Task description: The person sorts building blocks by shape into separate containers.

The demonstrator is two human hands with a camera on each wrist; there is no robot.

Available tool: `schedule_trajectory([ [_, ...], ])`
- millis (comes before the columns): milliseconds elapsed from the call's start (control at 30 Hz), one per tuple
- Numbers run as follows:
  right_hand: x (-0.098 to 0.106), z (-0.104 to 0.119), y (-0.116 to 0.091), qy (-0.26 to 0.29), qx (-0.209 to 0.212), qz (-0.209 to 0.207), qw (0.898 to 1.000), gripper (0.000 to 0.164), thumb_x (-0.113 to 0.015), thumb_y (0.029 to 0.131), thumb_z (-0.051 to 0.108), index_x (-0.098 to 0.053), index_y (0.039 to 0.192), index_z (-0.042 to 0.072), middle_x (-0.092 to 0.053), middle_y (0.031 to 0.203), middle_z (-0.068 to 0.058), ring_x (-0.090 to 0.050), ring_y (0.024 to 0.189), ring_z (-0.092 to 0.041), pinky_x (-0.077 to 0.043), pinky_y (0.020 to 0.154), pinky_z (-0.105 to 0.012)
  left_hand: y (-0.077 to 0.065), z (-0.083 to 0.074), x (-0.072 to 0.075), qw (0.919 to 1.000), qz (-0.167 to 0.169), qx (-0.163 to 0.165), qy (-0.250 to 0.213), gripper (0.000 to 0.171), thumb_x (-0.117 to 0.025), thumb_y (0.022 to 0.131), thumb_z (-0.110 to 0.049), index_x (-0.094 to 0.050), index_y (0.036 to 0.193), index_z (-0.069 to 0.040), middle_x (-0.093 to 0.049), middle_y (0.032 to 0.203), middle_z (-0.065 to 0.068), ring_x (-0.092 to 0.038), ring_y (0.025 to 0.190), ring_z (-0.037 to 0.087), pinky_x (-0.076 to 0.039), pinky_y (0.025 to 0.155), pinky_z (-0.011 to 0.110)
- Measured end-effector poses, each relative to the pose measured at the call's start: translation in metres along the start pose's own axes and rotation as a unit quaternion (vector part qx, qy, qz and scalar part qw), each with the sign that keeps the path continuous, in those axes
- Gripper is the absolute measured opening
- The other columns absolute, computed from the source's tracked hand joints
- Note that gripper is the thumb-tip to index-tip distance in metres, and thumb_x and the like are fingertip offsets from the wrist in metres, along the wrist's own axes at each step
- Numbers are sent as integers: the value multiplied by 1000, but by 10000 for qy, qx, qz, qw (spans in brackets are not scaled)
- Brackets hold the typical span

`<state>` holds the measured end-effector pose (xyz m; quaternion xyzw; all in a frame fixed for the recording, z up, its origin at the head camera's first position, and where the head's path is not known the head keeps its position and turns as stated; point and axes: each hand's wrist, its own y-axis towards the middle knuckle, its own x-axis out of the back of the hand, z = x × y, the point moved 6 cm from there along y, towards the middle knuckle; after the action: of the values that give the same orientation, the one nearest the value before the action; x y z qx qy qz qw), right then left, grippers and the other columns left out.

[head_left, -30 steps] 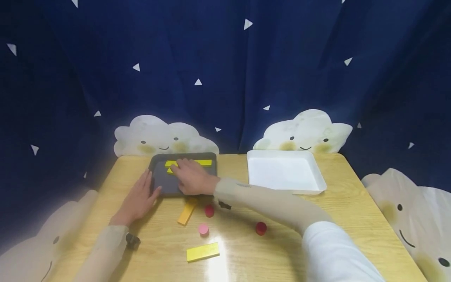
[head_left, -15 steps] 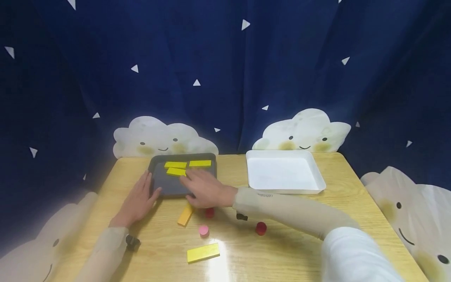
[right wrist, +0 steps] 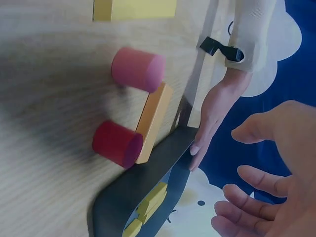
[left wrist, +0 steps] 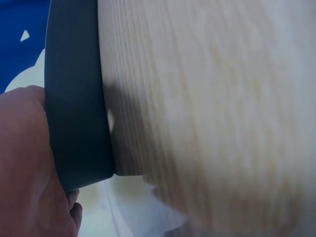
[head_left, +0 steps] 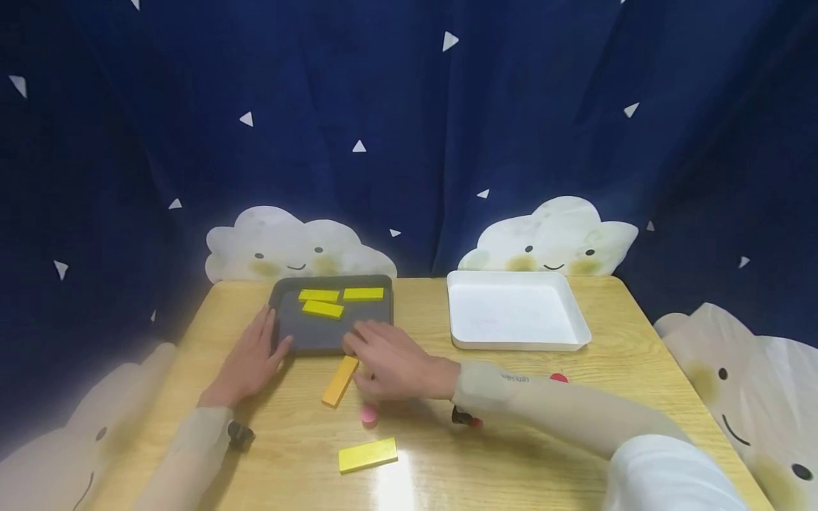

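My left hand (head_left: pixel 246 365) rests at the front left corner of the dark grey tray (head_left: pixel 300 346), fingers stretched along its left side and thumb at the near rim. Three yellow blocks, one of them a slanted block (head_left: pixel 323 309), lie in the tray. My right hand (head_left: pixel 396 362) hovers by the tray's front right corner, fingers spread and loosely bent, holding nothing in the right wrist view. Below it stand a red cylinder (right wrist: pixel 113 143), hidden by the hand in the head view, and a pink cylinder (head_left: pixel 369 416). An orange block (head_left: pixel 340 382) lies against the tray's front.
A white tray (head_left: pixel 517 346) stands at the back right of the wooden table (head_left: pixel 268 454). Another yellow block (head_left: pixel 368 455) lies near the front. Two more red pieces, including a red disc-like top (head_left: pixel 559 377), show around my right forearm.
My right hand has drawn back from the yellow blocks in the tray, toward the front right, leaving them lying there. The left hand stays at the tray corner.
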<state>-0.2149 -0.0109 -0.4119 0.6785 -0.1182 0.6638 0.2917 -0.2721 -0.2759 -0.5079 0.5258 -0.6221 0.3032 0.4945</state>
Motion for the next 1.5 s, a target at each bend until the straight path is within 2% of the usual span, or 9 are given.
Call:
schedule_trajectory([
  [167, 4, 5, -13, 328, 20, -65, 9994, 31, -74, 94, 27, -63, 120, 15, -53, 103, 2, -50, 90, -15, -42, 73, -23, 0, 1, -1, 10000, 15, -6, 43, 81, -43, 115, -43, -18, 163, 16, -11, 172, 37, -17, 159, 55, -20, 129, 66],
  [500, 7, 15, -31, 579, 59, -112, 9982, 32, -74, 95, 31, -66, 122, 14, -54, 99, 5, -50, 87, -11, -44, 73, -21, 1, 0, 1, 9999, 60, 73, 44, 82, -43, 115, -45, -16, 165, 14, -9, 174, 35, -16, 160, 54, -19, 130, 65],
  [600, 7, 21, -38, 614, 149, -188, 9978, 31, -74, 94, 29, -67, 120, 14, -57, 100, 4, -51, 86, -11, -46, 73, -22, 1, 1, 1, 9999, 102, 120, 72, 82, -42, 115, -46, -15, 165, 14, -8, 174, 34, -15, 160, 53, -19, 130, 65],
  [733, 4, 31, -47, 615, 351, -340, 9969, 27, -75, 91, 23, -67, 116, 14, -56, 97, 4, -49, 81, -10, -43, 69, -20, 2, 1, 0, 9999, 99, 115, 43, 82, -42, 115, -45, -15, 165, 13, -9, 174, 34, -16, 160, 53, -19, 130, 65],
  [867, -4, 40, -57, 720, 404, -135, 9965, 26, -75, 93, 25, -66, 114, 13, -50, 94, 6, -44, 80, -8, -36, 69, -16, 1, 1, 0, 9999, 80, 101, 21, 82, -43, 115, -45, -15, 165, 14, -10, 174, 35, -16, 160, 54, -19, 130, 65],
  [1033, -18, 47, -65, 852, 294, 233, 9957, 34, -76, 93, 30, -65, 120, 13, -50, 97, 7, -41, 80, -5, -33, 70, -14, 2, -1, 3, 9999, 63, 84, -14, 82, -44, 115, -45, -16, 165, 14, -11, 173, 36, -17, 159, 54, -19, 130, 65],
  [1200, -28, 54, -72, 791, 225, 335, 9960, 47, -79, 90, 34, -63, 130, 15, -52, 104, 7, -43, 84, -4, -35, 73, -12, 3, 0, 1, 10000, 63, 3, -11, 82, -43, 115, -44, -17, 164, 15, -10, 173, 37, -17, 159, 54, -19, 130, 64],
  [1500, -42, 64, -84, 794, 445, 377, 9951, 45, -77, 91, 33, -63, 129, 13, -48, 106, 6, -37, 83, -5, -27, 70, -10, 1, 0, 1, 9999, 101, 98, 15, 82, -43, 115, -45, -16, 164, 15, -11, 173, 36, -16, 159, 54, -19, 130, 64],
])
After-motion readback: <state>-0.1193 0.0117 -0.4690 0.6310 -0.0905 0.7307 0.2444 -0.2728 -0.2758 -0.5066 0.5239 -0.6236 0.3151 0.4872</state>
